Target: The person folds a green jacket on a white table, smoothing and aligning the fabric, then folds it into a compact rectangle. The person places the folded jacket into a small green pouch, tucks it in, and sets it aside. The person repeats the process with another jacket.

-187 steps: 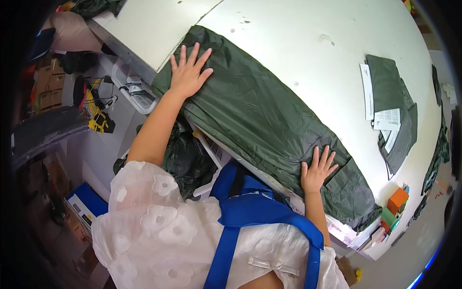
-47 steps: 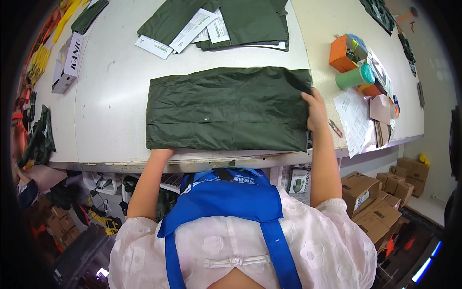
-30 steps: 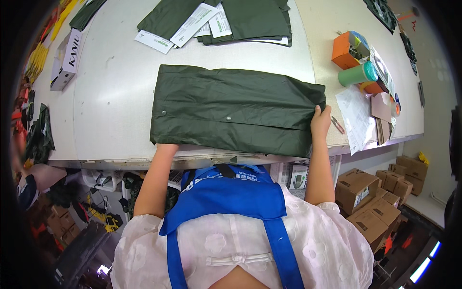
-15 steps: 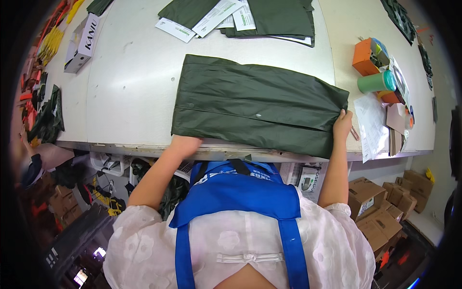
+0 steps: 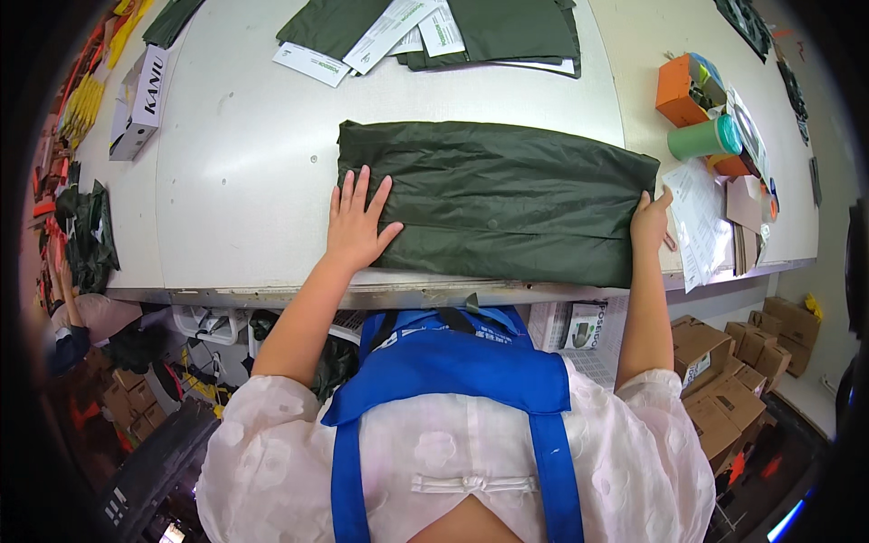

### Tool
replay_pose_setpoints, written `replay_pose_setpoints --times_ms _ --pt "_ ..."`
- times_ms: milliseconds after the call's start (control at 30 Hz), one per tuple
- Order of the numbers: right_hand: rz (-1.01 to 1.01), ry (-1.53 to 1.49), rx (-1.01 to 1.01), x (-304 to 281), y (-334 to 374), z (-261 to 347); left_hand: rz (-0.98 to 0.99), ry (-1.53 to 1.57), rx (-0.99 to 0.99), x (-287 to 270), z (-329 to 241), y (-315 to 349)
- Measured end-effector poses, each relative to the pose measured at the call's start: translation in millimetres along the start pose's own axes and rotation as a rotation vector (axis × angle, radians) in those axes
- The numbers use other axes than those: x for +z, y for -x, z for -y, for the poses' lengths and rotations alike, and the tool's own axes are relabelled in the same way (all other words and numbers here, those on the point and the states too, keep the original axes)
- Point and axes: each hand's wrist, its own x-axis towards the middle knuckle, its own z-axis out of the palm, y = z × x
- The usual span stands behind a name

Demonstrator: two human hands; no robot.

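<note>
A folded dark green raincoat (image 5: 507, 181) of smooth, creased fabric lies crosswise on the table in front of me, a snap button showing near its middle. My left hand (image 5: 358, 226) lies flat on its left end, fingers spread and pointing away from me. At the right end, my right hand (image 5: 649, 222) holds the edge, the thumb side showing and some of the fingers hidden.
Beyond the raincoat lie more folded dark green garments (image 5: 516, 32) with white cards (image 5: 389, 36). At right are a green cup (image 5: 701, 138), an orange box (image 5: 681, 95) and papers (image 5: 697, 226). A white box (image 5: 140, 104) stands far left. Cartons (image 5: 724, 407) sit lower right.
My left hand has come up from the raincoat's near left corner to lie on top of it. The raincoat looks narrower from front to back. My right hand stays at its right end.
</note>
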Motion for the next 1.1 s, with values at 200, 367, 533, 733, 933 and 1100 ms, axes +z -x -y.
replay_pose_setpoints --times_ms 200,367,533,733,933,1100 --pt "-0.14 0.619 -0.514 -1 27 28 -0.221 0.026 0.1 -38 12 -63" --pt "-0.105 0.31 -0.411 38 13 -18 -0.134 -0.007 0.024 15 35 -93" --pt "-0.106 0.088 -0.499 44 5 -33 -0.192 0.129 0.102 22 40 -102" --pt "-0.046 0.271 -0.415 -10 57 0 -0.179 0.1 0.027 -23 15 -28" --pt "-0.025 0.396 -0.332 27 89 -44 -0.017 0.032 -0.021 28 27 9" --pt "0.032 0.547 -0.266 10 93 -14 -0.261 0.508 -0.174 23 41 12"
